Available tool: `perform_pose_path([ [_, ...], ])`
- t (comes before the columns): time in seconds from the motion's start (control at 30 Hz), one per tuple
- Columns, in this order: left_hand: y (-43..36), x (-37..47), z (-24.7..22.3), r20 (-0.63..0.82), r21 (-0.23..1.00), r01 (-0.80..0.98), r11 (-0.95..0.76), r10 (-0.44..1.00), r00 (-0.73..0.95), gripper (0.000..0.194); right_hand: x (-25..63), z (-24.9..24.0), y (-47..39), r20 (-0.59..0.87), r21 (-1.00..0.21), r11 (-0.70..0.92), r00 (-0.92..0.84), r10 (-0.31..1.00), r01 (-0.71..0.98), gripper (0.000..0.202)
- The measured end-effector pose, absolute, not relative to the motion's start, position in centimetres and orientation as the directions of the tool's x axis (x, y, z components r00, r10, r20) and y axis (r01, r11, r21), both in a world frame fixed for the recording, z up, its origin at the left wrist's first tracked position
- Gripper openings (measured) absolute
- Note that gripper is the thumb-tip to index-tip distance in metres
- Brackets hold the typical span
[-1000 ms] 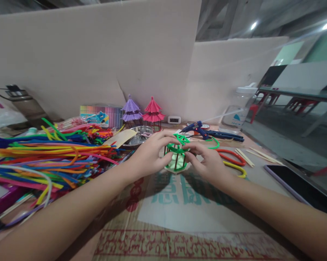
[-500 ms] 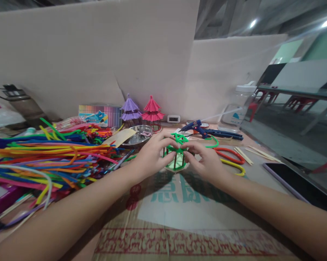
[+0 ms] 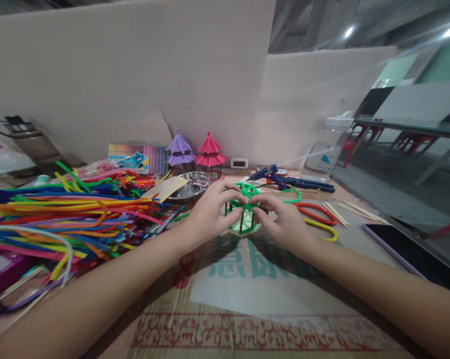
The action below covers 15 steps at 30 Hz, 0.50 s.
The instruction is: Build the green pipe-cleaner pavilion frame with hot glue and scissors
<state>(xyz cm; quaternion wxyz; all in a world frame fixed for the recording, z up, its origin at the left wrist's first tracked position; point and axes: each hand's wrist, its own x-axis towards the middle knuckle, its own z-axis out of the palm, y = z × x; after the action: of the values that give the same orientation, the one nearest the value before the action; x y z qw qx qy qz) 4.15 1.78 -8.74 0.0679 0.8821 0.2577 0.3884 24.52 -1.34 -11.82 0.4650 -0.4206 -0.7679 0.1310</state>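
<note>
Between my two hands stands a small pavilion frame (image 3: 242, 229) of green pipe cleaner with thin brown posts and a pale base. My left hand (image 3: 213, 209) pinches its upper green ring from the left, thumb and fingers closed. From the right, my right hand (image 3: 281, 217) pinches the same ring with thumb and forefinger. An open green frame (image 3: 247, 188) shows above the fingertips, at the top of the model. The fingers partly hide the ring and posts.
Left lies a heap of coloured pipe cleaners (image 3: 60, 214). Behind are a metal bowl (image 3: 189, 192), purple (image 3: 178, 148) and red (image 3: 210, 150) model pavilions, and a blue glue gun (image 3: 268, 174). Rightward are orange-handled scissors (image 3: 318, 214), wooden sticks (image 3: 363, 212) and a phone (image 3: 412, 252).
</note>
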Motion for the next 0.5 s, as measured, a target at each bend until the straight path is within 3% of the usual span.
perform_pose_path([
  [0.17,1.8,3.4,-7.5,0.627,0.247,0.411,-0.878,0.468,0.623,0.024,24.6,-12.0,-1.2,0.611,-0.605,0.615,-0.201,0.766,0.506,0.016],
  [0.33,2.7,2.6,-6.3,0.635,0.325,0.49,-0.809,0.57,0.521,0.018,24.7,-12.1,-1.2,0.601,-0.608,0.605,-0.2,0.774,0.515,0.017],
  [0.5,3.8,1.6,-6.0,0.594,0.311,0.583,-0.751,0.632,0.497,0.02,24.9,-12.1,-0.8,0.629,-0.588,0.623,-0.192,0.754,0.516,0.016],
])
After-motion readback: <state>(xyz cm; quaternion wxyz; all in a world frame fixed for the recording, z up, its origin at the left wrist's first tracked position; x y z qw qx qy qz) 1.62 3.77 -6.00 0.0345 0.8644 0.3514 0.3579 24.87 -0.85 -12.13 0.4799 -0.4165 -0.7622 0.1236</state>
